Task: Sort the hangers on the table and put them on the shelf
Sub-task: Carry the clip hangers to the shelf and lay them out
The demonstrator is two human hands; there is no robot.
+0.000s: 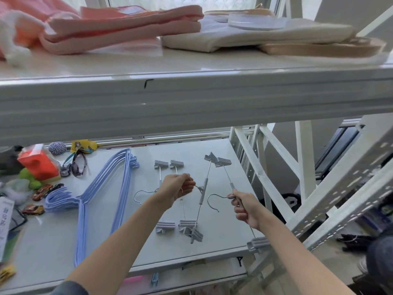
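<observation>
On the lower white shelf lies a stack of blue hangers at the left. Grey clip hangers lie to the right of them. My left hand pinches the wire hook of one grey clip hanger, whose bar runs from clips at the back to clips at the front. My right hand grips the bar of another grey clip hanger, its hook pointing left. Two more clip hangers lie flat under my left hand, partly hidden by it.
The upper shelf overhangs close above, carrying folded pink cloth, cream cloth and tape rolls. At the lower shelf's left are sunglasses, an orange pack, toy cars. White shelf posts stand at the right.
</observation>
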